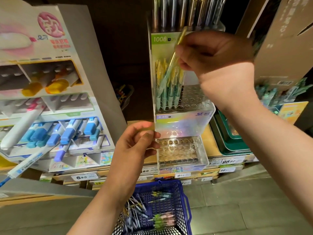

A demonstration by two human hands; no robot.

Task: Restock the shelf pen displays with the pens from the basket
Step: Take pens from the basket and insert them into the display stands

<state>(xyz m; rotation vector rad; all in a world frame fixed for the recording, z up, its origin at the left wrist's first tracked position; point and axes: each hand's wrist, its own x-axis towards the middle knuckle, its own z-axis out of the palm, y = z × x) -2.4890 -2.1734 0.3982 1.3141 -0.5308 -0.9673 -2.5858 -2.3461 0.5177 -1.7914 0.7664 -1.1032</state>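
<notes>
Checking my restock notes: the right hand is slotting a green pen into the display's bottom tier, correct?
Not the bottom tier: the head view shows the right hand slotting the green pen into the display's middle tier. The bottom tier holds no pens.

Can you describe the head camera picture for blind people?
A right hand holds a green pen tilted into a clear pen display; the left hand is beside its lower tier. A blue basket below holds more pens.

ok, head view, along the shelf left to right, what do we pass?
In order: cardboard marker display → left hand → clear pen stand → green trays. Omitted: right hand and its pen, overlapping the stand.
</notes>
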